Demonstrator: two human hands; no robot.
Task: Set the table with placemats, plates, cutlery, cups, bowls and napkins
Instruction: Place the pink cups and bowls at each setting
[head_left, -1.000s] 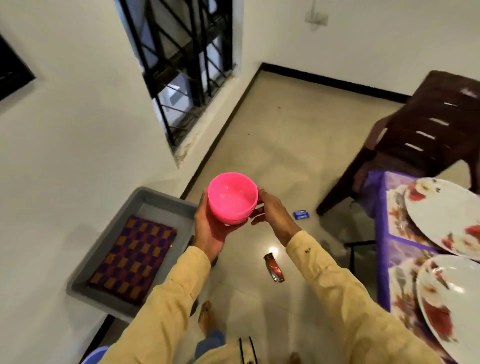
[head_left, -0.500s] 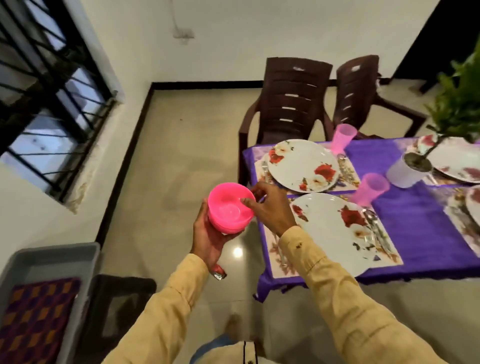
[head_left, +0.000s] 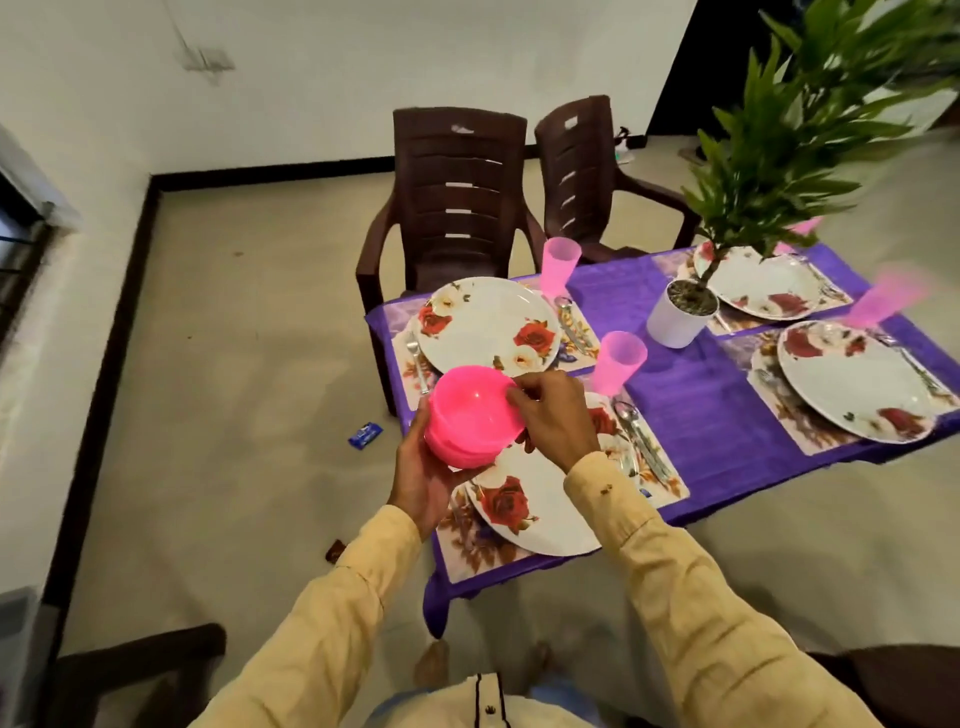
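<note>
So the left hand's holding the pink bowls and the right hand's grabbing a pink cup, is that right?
Not quite. The left hand does hold the pink bowls, but the right hand pinches the top bowl's rim instead. The head view shows it.

Two brown chairs (head_left: 457, 208) are standing at twelve o'clock before a white wall (head_left: 311, 78). Black skirting (head_left: 270, 174) is edging the pale floor (head_left: 249, 364); a window (head_left: 21, 260) is showing at nine o'clock

Pink bowls (head_left: 467, 415), stacked, tilt above the near floral plate (head_left: 540, 525).
</note>
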